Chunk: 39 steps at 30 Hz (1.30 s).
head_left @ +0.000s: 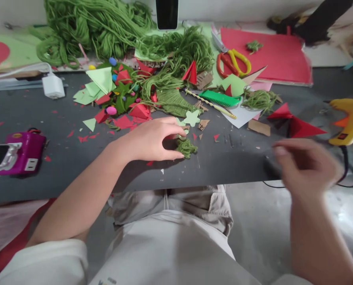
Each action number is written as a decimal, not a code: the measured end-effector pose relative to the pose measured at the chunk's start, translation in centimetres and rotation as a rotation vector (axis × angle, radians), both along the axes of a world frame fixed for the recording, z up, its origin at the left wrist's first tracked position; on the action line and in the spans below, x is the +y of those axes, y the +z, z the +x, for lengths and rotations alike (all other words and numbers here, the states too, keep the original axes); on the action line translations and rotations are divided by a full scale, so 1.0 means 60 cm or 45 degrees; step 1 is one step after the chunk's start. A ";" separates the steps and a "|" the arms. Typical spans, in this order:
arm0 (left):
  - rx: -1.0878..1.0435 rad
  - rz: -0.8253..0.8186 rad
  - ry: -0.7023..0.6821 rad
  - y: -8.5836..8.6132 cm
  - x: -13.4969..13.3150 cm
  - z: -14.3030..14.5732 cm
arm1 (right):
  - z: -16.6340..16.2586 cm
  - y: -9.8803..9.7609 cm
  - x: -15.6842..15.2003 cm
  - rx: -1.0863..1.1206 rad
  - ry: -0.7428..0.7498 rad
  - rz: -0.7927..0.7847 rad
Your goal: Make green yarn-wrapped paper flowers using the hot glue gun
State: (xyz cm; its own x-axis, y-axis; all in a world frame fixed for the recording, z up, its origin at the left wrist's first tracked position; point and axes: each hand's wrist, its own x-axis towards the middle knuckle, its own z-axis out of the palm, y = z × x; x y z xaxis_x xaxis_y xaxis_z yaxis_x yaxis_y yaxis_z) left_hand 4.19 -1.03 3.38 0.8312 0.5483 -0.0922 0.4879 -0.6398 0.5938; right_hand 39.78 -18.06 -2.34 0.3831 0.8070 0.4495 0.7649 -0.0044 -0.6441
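My left hand point(154, 140) rests on the dark table, its thumb and fingers closed around the edge of a small curly bundle of green yarn point(187, 148). Just beyond those fingers lies a pale green paper flower point(191, 118), beside a scrap of brown cardboard point(203, 125). On the right, my right hand point(308, 166) hovers near the table's front edge, somewhat blurred. Its thumb and forefinger are pinched together; whatever they hold, if anything, cannot be made out. Nearest to it are a yellow glue gun point(350, 118) and folded red paper pieces point(305, 126).
Green yarn point(102, 31) is heaped at the back. Scissors point(234, 63) with red and yellow handles lie near a red sheet point(277, 55). A green comb point(220, 98), a pencil point(212, 104), a white charger point(53, 86) and a purple device point(23, 152) lie about.
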 end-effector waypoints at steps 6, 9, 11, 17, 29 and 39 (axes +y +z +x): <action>0.098 0.045 -0.048 -0.008 0.002 0.006 | -0.129 0.037 0.077 -0.044 0.838 -0.395; 0.035 0.072 -0.078 -0.013 0.003 0.005 | -0.150 0.043 0.099 -0.061 0.911 -0.482; -0.003 0.078 -0.071 -0.012 0.003 0.005 | -0.158 0.046 0.105 -0.006 0.921 -0.534; -0.129 -0.014 0.107 0.008 0.003 -0.011 | -0.186 0.062 0.125 0.608 0.882 -0.703; -0.653 -0.237 0.548 -0.001 0.043 -0.060 | -0.247 0.102 0.302 0.947 0.914 -0.644; -0.764 -0.692 0.622 -0.014 0.050 -0.078 | -0.258 0.085 0.271 0.971 0.830 -0.482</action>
State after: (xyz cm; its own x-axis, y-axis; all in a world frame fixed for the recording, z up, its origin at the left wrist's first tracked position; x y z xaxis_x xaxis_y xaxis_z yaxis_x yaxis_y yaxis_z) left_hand -0.50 1.97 2.55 0.5125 0.8560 -0.0686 0.1450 -0.0076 0.9894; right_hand 24.29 -1.78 2.73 -0.0982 0.9940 -0.0488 0.0885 -0.0402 -0.9953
